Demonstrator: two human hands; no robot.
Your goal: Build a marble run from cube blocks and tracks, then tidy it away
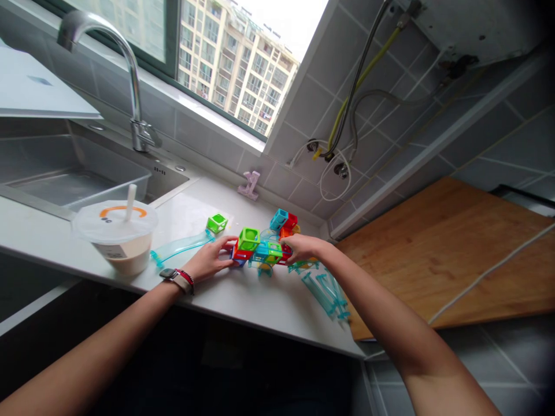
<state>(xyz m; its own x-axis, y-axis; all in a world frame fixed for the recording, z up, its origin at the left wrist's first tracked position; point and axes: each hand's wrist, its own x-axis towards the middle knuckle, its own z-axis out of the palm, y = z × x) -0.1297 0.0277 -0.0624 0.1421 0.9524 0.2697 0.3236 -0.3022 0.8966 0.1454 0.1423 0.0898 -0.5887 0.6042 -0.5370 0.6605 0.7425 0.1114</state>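
A cluster of coloured plastic cube blocks (265,245), green, red, blue and orange, sits on the white counter (243,300). My left hand (211,259) grips the left side of the cluster, fingers closed on a red and blue block under a green cube (248,238). My right hand (302,247) pinches the cluster's right side by the red and orange blocks. A clear teal track (180,247) curves left from a separate green cube (217,222). Several loose teal track pieces (327,292) lie under my right forearm.
A lidded drink cup with a straw (117,236) stands at the counter's left front. Behind it are a steel sink (65,179) and tap (130,75). A wooden board (446,260) lies at right. Hoses (347,115) hang on the tiled wall. A small pink object (249,185) stands by the wall.
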